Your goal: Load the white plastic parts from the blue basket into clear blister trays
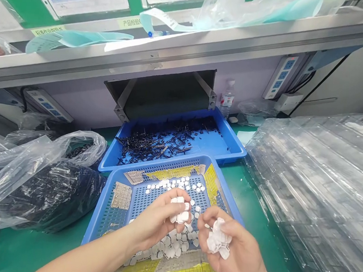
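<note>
1. Over the blue basket (97,207), the left hand (155,217) pinches white pieces (181,210) between thumb and fingers.
2. To its right, the right hand (239,243) curls around a loose clump of them.
3. More lie inside the basket; a far tray (230,145) holds black parts (143,145).

This looks like a factory assembly workstation: a green work surface (228,174) with a metal shelf (188,45) along its far edge, power strips (280,78) under it, and bins of small plastic parts, a blue tray (233,146) and a blue basket (92,225).
</note>
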Demonstrator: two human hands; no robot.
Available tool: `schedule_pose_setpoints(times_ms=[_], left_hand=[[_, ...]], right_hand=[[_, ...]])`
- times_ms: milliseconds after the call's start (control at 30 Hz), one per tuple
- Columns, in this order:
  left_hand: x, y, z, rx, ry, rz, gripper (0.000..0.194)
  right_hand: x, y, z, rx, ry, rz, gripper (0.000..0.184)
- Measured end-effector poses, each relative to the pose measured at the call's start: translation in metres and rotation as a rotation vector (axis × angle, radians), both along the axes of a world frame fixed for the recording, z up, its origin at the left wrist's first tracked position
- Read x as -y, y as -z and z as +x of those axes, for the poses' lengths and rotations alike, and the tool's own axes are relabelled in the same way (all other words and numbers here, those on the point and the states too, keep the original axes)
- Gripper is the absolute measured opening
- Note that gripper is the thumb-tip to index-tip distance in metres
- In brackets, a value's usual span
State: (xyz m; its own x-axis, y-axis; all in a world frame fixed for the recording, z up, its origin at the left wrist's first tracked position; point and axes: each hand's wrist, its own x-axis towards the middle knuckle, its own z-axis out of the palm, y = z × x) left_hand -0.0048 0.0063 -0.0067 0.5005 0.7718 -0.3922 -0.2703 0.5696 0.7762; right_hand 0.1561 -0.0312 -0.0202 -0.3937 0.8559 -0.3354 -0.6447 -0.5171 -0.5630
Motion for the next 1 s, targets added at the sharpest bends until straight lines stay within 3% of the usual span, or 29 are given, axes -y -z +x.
schedule_pose_setpoints(times_ms=[67,133,267,333,467,633,900,1000], left_hand=[[0.002,0.0,0.001,-0.01,0.002,-0.009,0.013],[0.004,0.001,0.002,-0.042,-0.004,-0.041,0.011],[0.008,0.004,0.004,-0.13,0.001,-0.091,0.011],[0.009,0.006,0.005,-0.152,-0.016,-0.092,0.011],[0.01,0.006,0.007,-0.203,-0.08,-0.13,0.009],[0.011,0.006,0.008,-0.184,-0.085,-0.085,0.006],[0.013,0.007,0.009,-0.142,0.017,-0.069,0.035],[0.014,0.009,0.008,-0.203,0.015,-0.087,0.039]], right_hand=[[0.002,0.002,-0.004,0.254,-0.011,0.052,0.018],[0.003,0.004,-0.008,0.581,0.007,0.207,0.017],[0.003,0.014,-0.015,1.123,0.054,0.803,0.024],[0.003,0.019,-0.018,1.289,0.066,1.006,0.028],[0.005,0.025,-0.022,1.489,0.12,1.185,0.029],[0.005,0.02,-0.02,1.524,0.153,1.257,0.022],[0.005,0.017,-0.012,1.36,0.16,1.059,0.023],[0.011,0.003,0.003,1.362,0.22,0.995,0.02]])
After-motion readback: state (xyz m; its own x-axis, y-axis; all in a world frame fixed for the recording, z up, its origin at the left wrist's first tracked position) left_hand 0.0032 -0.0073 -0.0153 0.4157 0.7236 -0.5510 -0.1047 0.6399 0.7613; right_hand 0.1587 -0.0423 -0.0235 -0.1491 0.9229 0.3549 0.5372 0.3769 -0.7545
